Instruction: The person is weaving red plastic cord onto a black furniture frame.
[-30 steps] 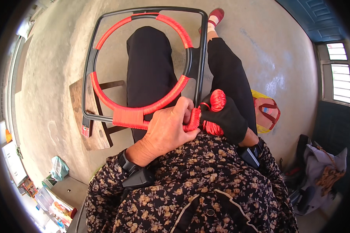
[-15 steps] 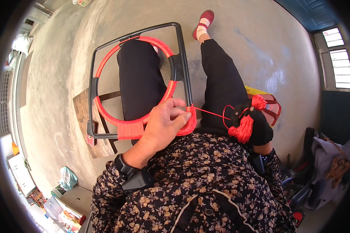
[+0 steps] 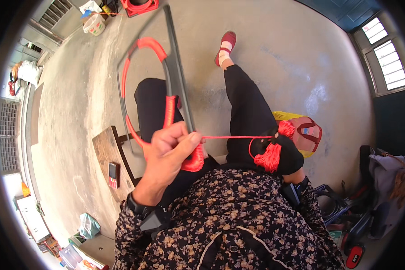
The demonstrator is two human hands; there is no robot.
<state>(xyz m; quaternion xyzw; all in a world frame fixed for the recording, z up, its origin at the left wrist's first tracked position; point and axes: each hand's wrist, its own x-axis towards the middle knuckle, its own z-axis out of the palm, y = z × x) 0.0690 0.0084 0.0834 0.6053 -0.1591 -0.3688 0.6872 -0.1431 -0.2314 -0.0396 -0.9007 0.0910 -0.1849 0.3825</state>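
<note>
Spanning open air, cord (image 3: 236, 137) links frame edge (image 3: 178, 76) and right hand (image 3: 292, 155).

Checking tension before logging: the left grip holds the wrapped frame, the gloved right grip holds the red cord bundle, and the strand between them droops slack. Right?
The strand isn't slack: the head view shows it straight. The left grip does hold the wrapped frame, the gloved right grip the red cord bundle.
</note>
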